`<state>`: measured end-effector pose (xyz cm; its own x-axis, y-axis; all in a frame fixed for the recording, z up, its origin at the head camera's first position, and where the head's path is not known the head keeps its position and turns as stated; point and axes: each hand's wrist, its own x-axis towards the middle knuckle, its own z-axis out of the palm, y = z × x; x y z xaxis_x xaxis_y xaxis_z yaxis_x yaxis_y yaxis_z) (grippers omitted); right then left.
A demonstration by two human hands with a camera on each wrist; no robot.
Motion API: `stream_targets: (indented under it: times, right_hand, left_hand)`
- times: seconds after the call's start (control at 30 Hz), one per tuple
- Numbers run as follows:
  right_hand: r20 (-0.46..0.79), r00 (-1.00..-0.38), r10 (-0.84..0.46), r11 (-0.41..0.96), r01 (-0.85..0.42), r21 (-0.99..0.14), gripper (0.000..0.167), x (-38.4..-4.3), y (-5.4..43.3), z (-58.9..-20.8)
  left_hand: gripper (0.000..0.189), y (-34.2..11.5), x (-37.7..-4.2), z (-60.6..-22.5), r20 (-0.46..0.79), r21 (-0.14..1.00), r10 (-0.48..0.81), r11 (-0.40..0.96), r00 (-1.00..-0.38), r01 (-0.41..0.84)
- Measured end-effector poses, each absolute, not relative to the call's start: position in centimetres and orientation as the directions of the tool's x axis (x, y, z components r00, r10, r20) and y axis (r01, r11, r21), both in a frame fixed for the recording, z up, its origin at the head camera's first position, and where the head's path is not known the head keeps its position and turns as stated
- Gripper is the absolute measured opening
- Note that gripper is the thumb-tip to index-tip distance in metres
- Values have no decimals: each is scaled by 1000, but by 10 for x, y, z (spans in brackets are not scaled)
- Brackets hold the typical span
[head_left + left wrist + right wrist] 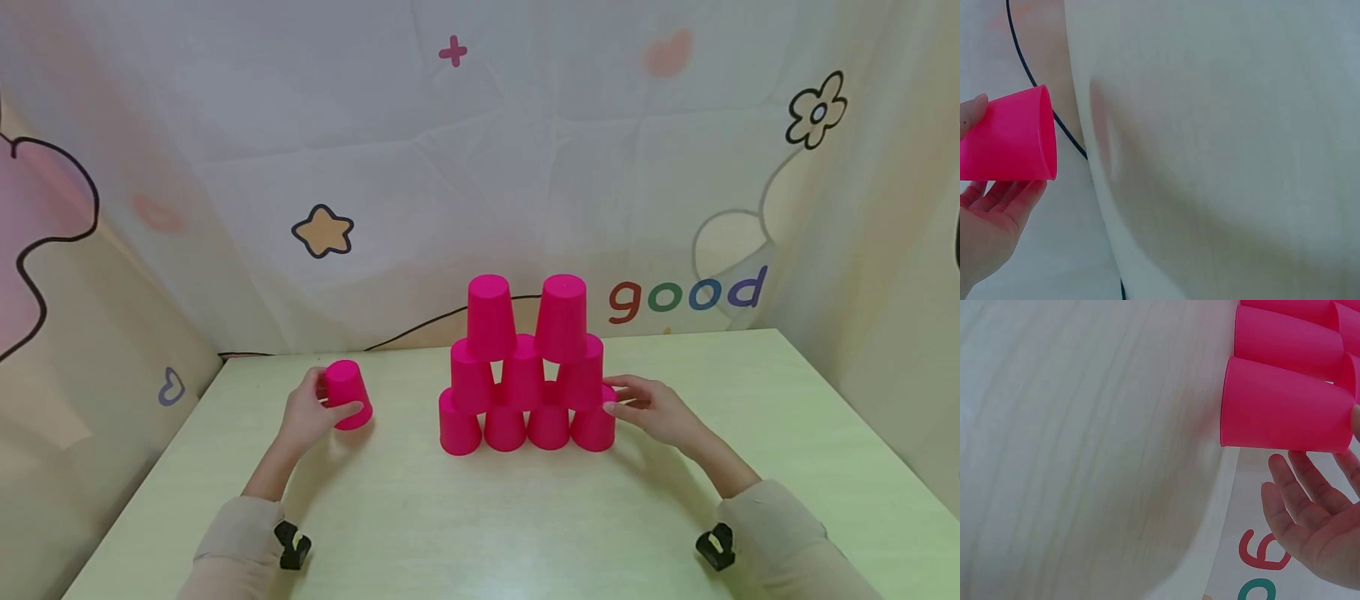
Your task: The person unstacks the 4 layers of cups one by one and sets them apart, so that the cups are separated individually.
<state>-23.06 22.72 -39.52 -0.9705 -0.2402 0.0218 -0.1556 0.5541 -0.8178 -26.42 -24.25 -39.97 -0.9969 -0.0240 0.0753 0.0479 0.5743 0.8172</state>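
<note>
My left hand holds a bright pink cup, mouth down and slightly tilted, thumb on one side and fingers on the other. In the left wrist view that cup hangs above the table, its shadow below. Further right stands a stack of pink cups, all mouth down: several in the bottom row, three in the middle row and two side by side on top. My right hand is at the stack's right end, its fingertips touching the rightmost bottom cup with loosely extended fingers.
Everything stands on a pale wooden table. Behind it hangs a printed cloth with a star, a flower and the word "good". Black clips show beside both sleeves. The lifted cup and the stack are apart, bare tabletop between them.
</note>
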Motion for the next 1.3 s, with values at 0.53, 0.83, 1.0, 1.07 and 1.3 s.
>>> stream_targets:
  times: [0.53, 0.83, 1.0, 1.07, 1.3]
  right_hand:
    - [17, -971, -237, 560, -151, -814, 53, -231, 227, -396]
    - [21, -971, -237, 562, -154, -813, 53, -230, 226, -395]
    - [22, -972, -235, 567, -155, -809, 53, -229, 225, -394]
    - [23, -971, -239, 569, -159, -807, 53, -229, 225, -394]
    - [21, -972, -234, 572, -155, -805, 51, -230, 226, -395]
  left_hand:
    - [74, -251, -277, -417, -6, 801, -74, 597, -997, -49]
    - [76, -252, -277, -417, -28, 799, -76, 597, -997, -68]
    - [73, -253, -274, -417, -19, 801, -73, 595, -997, -59]
    - [72, -254, -273, -417, -17, 803, -77, 593, -997, -59]
    - [70, -254, -268, -413, -11, 805, -80, 590, -997, -56]
